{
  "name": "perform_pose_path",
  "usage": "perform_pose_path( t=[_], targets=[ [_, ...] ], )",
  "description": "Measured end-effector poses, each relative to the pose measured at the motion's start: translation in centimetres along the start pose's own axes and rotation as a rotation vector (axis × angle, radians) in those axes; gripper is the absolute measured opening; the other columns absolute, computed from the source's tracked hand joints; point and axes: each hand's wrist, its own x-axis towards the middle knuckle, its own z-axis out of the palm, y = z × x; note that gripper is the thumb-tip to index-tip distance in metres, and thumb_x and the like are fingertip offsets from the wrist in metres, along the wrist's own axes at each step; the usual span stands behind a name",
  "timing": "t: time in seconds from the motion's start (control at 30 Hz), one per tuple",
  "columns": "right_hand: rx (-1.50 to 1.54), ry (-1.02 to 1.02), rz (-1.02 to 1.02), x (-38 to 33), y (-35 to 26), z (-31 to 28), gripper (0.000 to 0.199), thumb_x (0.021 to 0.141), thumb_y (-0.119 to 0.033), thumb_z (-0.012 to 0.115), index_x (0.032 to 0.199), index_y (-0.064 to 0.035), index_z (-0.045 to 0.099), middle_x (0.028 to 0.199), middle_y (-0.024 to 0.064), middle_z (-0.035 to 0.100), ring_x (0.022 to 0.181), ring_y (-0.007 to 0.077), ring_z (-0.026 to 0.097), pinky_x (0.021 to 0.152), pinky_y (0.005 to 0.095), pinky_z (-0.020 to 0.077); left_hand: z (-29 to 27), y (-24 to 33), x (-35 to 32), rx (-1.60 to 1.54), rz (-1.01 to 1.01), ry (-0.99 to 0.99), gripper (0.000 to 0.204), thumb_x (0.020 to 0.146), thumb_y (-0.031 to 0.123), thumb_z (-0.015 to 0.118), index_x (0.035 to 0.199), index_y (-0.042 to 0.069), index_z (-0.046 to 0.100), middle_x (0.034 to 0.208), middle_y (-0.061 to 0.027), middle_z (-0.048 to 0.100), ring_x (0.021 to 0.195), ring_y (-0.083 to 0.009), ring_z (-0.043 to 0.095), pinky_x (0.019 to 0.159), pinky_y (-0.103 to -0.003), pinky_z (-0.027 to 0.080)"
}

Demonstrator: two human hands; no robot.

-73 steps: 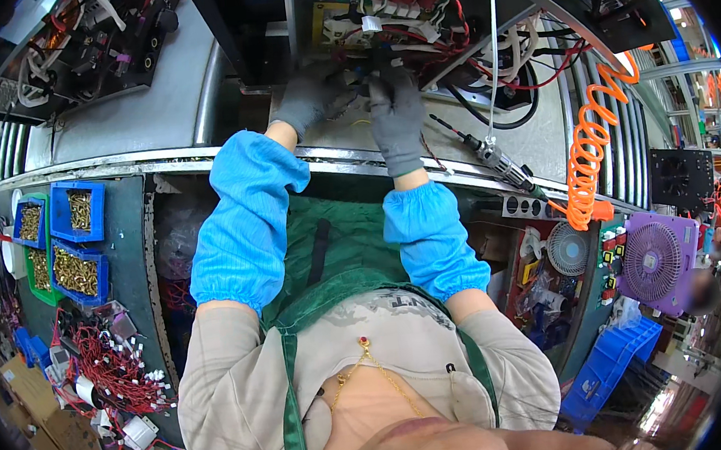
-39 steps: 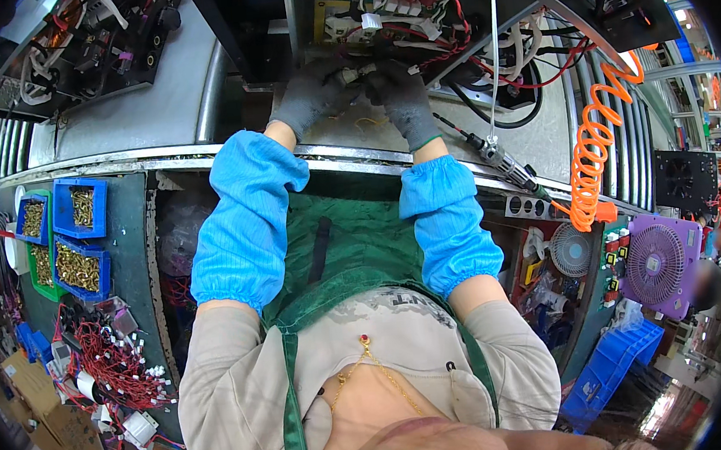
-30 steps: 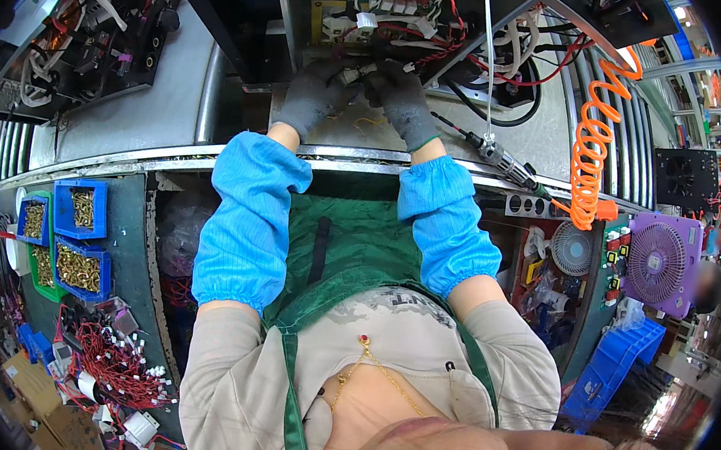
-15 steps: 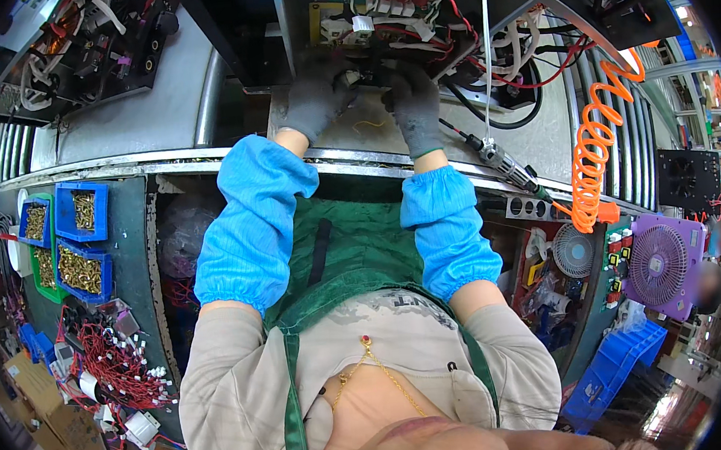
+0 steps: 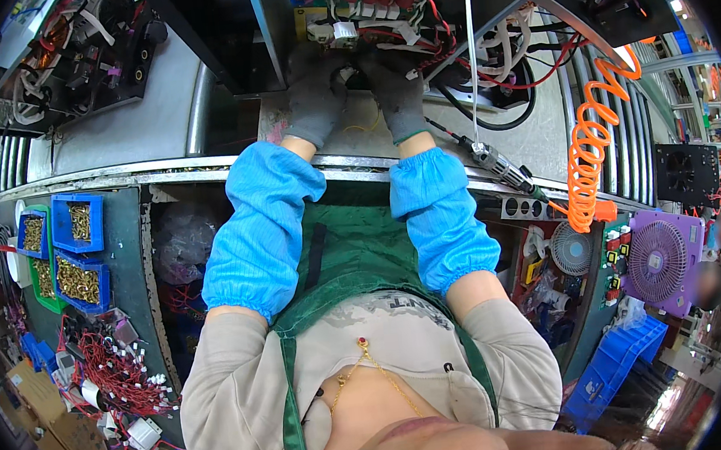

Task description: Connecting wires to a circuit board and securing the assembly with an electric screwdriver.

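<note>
Grey-gloved, my left hand point(image 5: 313, 100) and right hand point(image 5: 398, 93) grip white connectors point(image 5: 343, 31) on the wired circuit board point(image 5: 375, 1) at top centre, several wires there loose.

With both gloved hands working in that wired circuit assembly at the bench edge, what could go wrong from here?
1. The left hand and right hand press in among the red and white wires; a glove might snag one and loosen a connector.
2. The hanging white cable drops close by the right hand and could catch.
3. The screwdriver tool lies near the bench rim; a sleeve might knock it off.
</note>
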Motion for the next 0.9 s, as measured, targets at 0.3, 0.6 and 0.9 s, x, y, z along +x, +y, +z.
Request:
perform_pose_path(
  t=[0.3,0.6,0.9],
  targets=[
    [0.621,0.173,0.31,0.5,-1.8,1.1,0.022,0.08,-0.02,0.061,0.094,-0.0033,0.066,0.09,0.0081,0.067,0.079,0.0184,0.063,0.071,0.0299,0.0469,-0.6,-1.2,-0.3,-0.043,0.042,-0.056,0.023,0.068,0.013,0.065,0.091,0.01,0.066,0.108,-0.0144,0.053,0.108,-0.0328,0.045,0.093,-0.041,0.039],
    [-0.095,0.089,-0.237,2.6,-5.6,-3.0,0.021,0.08,-0.01,0.057,0.1,-0.0036,0.063,0.086,0.0041,0.064,0.066,0.0138,0.059,0.059,0.0284,0.0463,0.4,-1.5,0.2,0.047,0.054,-0.013,0.027,0.069,0.011,0.064,0.096,0.011,0.065,0.109,-0.0162,0.054,0.107,-0.0342,0.046,0.094,-0.041,0.037],
    [-0.249,0.09,-0.052,-0.3,-1.1,-1.9,0.014,0.08,-0.015,0.056,0.081,-0.0032,0.063,0.065,0.0123,0.061,0.054,0.0265,0.058,0.049,0.035,0.044,1.2,-0.4,-0.3,-0.088,-0.082,0.104,0.037,0.062,0.01,0.069,0.098,0.016,0.067,0.106,-0.0124,0.053,0.105,-0.0316,0.046,0.092,-0.038,0.038]
  ],
)
